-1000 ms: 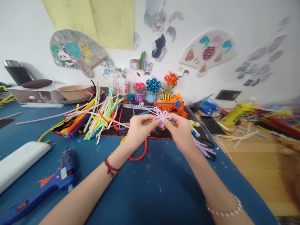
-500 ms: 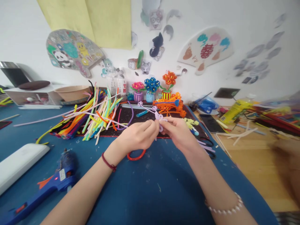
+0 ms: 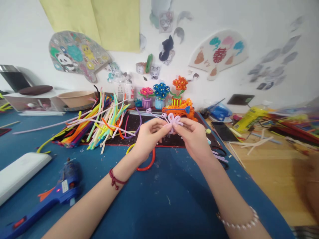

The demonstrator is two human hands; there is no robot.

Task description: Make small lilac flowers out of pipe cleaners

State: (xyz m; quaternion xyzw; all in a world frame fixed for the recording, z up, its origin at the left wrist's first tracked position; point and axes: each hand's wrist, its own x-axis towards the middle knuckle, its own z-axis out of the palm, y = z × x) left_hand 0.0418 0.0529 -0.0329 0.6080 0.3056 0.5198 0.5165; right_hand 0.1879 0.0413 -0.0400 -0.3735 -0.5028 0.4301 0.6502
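Observation:
Both my hands meet above the blue table mat (image 3: 161, 196) and pinch a small lilac pipe-cleaner flower (image 3: 173, 120) with looped petals. My left hand (image 3: 147, 139), with a red cord at the wrist, grips it from the left with closed fingers. My right hand (image 3: 195, 139), with a pearl bracelet further down the arm, grips it from the right. A lilac stem trails from the flower to the upper left. Below my left hand a red pipe-cleaner loop (image 3: 147, 164) lies on the mat.
A heap of coloured pipe cleaners (image 3: 99, 124) lies to the left on a black mat. A blue glue gun (image 3: 50, 197) and a white box (image 3: 20, 172) are at front left. Small pipe-cleaner flower pots (image 3: 161, 94) and an orange craft piece (image 3: 181, 111) stand behind. Scissors (image 3: 220, 156) lie right of my hand.
The flower was turned edge-on and lowered half a second ago; now both hands have lifted it slightly and its looped petals face up again.

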